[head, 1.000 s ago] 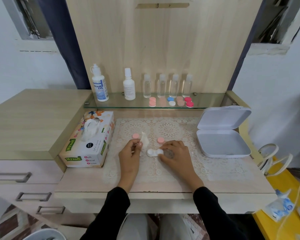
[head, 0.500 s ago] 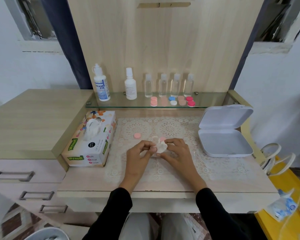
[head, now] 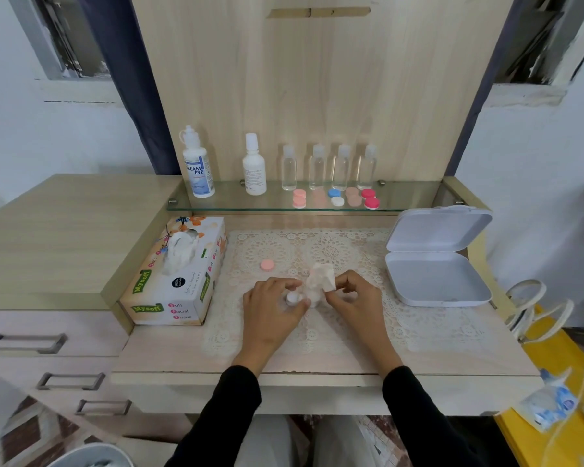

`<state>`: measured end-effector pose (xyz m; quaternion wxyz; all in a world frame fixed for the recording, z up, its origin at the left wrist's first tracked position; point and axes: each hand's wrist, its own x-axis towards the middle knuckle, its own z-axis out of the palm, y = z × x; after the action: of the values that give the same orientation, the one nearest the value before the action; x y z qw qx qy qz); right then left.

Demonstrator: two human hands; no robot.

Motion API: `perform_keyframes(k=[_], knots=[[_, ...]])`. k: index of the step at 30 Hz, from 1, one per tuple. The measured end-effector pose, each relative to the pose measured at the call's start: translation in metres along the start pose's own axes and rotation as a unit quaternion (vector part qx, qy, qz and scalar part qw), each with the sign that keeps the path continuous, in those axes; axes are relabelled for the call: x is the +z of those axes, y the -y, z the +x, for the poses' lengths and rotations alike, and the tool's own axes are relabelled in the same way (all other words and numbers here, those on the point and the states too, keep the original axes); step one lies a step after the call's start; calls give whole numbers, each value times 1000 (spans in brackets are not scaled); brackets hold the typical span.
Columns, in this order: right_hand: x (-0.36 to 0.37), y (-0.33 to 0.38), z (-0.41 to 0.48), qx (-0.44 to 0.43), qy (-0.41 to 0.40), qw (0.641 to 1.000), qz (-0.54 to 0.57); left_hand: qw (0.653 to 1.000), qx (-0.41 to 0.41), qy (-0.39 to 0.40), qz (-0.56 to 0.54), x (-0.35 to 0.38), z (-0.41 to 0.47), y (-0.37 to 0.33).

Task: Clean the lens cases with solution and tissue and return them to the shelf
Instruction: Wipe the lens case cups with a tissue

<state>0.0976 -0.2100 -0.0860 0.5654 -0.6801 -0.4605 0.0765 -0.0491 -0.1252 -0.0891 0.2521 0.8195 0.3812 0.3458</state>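
My left hand (head: 273,305) pinches a white lens case (head: 292,297) just above the lace mat. My right hand (head: 353,298) pinches a crumpled white tissue (head: 321,278) that is pressed onto the case's right end. One loose pink cap (head: 267,264) lies on the mat to the left of my hands; a second pink cap is hidden behind the tissue. Several more lens cases, among them a pink pair (head: 299,198), a blue and white pair (head: 335,197) and a red pair (head: 371,198), sit on the glass shelf (head: 223,205). The solution bottle (head: 197,165) stands at the shelf's left end.
A tissue box (head: 179,274) sits left of the lace mat (head: 351,325). An open white hinged box (head: 435,257) lies at the right. A second white bottle (head: 254,166) and several small clear bottles (head: 329,168) stand on the shelf. Drawers are at lower left.
A second ago the case lay on the mat under my right hand and my left hand held the tissue. My left hand now holds the case and my right holds the tissue against it.
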Motion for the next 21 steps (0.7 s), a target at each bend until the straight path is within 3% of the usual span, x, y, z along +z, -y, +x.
perform_keyframes(k=[3,13,21], knots=[[1,-2,0,-31,3,999,-26,1000,4,14,21,2,1,1],[12,-3,-5,-145,25,961,-235,997,2,-28,-70,4,1,3],[15,0,-7,-139,51,947,-285,993,-34,-25,-110,0,1,0]])
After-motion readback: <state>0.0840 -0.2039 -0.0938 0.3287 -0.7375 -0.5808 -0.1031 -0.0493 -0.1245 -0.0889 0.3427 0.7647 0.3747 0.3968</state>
